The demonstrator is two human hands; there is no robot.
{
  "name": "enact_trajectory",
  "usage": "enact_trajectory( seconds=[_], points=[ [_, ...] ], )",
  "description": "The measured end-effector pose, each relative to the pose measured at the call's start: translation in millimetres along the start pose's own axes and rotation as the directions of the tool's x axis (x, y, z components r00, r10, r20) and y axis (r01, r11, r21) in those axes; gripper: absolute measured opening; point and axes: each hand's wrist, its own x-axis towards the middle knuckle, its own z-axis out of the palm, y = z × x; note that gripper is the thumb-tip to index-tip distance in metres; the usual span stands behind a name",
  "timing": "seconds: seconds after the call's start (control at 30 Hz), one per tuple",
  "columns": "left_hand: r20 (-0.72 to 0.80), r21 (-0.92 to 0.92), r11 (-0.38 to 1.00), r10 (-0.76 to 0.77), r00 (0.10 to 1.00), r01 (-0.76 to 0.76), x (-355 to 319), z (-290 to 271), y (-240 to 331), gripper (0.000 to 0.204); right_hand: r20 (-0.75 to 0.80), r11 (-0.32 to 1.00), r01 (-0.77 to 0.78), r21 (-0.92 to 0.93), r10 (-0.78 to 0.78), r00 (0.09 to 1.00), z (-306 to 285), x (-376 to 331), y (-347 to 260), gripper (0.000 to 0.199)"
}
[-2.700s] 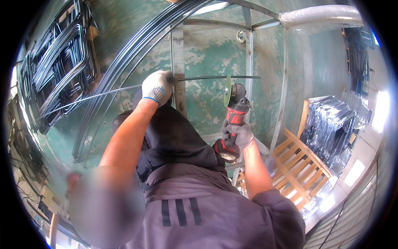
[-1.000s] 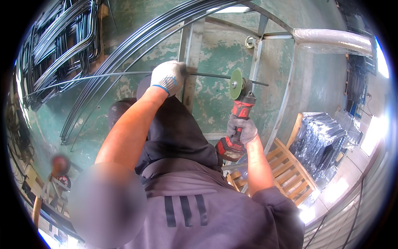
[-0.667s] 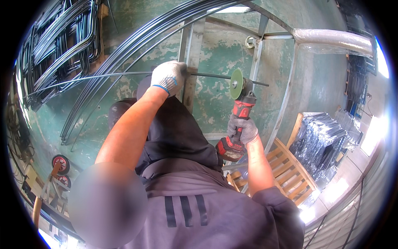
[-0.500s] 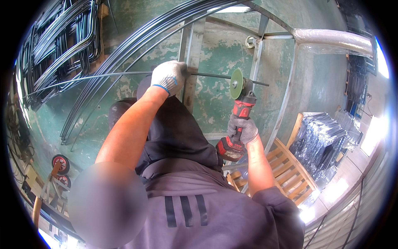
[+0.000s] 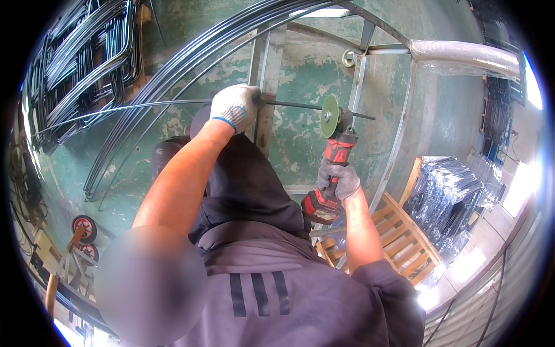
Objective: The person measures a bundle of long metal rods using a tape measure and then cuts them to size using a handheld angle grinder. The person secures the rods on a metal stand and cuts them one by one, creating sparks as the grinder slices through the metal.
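Observation:
My left hand, in a pale knitted glove, is closed round a long thin dark metal rod that runs across in front of me. In a grey glove, my right hand grips a red and black cordless angle grinder by its body, above the battery. Its green disc stands upright at the rod, some way right of my left hand. A short end of the rod shows beyond the grinder head. Whether the disc touches the rod or spins, I cannot tell.
A bundle of long dark rods curves across the far left, over a metal frame. Bent tubes are stacked at far left. A plastic-wrapped roll lies far right. Nearer are a wooden pallet, a wrapped stack and a wheel.

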Motion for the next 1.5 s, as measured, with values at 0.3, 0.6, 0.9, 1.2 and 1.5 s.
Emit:
enact_trajectory(
  seconds=[0.3, 0.6, 0.9, 1.2, 1.5],
  points=[
    [-0.014, -0.011, 1.0, 0.022, 1.0, -0.022, 1, 3, -4, 0.025, 0.009, 1.0, -0.003, -0.001, 0.003, 1.0, -3, 2, 1, 0.017],
    [-0.003, -0.012, 1.0, 0.011, 1.0, -0.011, 0, 0, -1, 0.023, 0.006, 0.999, 0.008, -0.036, -0.008, 1.0, -3, 4, 1, 0.017],
    [0.005, -0.005, 1.0, 0.009, 1.0, -0.009, 0, 0, -2, 0.024, 0.004, 1.0, 0.009, -0.029, -0.009, 1.0, -4, 5, 3, 0.018],
    [-0.045, -0.038, 0.998, 0.038, 0.998, -0.04, 0, 5, -6, 0.022, 0.004, 0.999, 0.004, -0.041, -0.004, 1.0, -4, 6, 3, 0.016],
    [0.001, 0.005, 1.0, 0.017, 1.0, -0.017, 0, 3, -7, 0.024, -0.017, 0.999, -0.002, -0.049, 0.001, 1.0, 5, 3, -4, 0.016]
  ],
)
